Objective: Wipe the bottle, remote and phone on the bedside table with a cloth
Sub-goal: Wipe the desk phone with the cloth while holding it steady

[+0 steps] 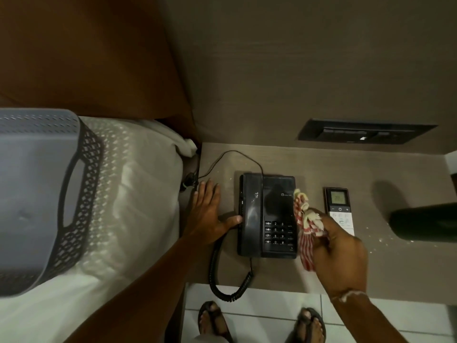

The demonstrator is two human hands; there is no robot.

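The phone (268, 216) is the step in hand: the left hand (206, 219) lies flat and empty, thumb steadying its handset side, while the right hand (340, 253) fingers clutch the cloth (306, 231) against its right edge (remote (340, 209) just beside, bottle (422, 225) far right). Next, likely a sweep across the keypad.

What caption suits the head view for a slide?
Left hand steadies the black phone while right hand wipes it with a cloth.

the table (321, 167) lies bare behind the phone (268, 216), up to the wall panel (366, 133). beside the phone the right hand (338, 251) and its cloth (308, 229) fill the gap to the remote (340, 209). bare table separates remote and bottle (424, 225). the left hand (207, 214) blocks the strip by the bed (138, 206).
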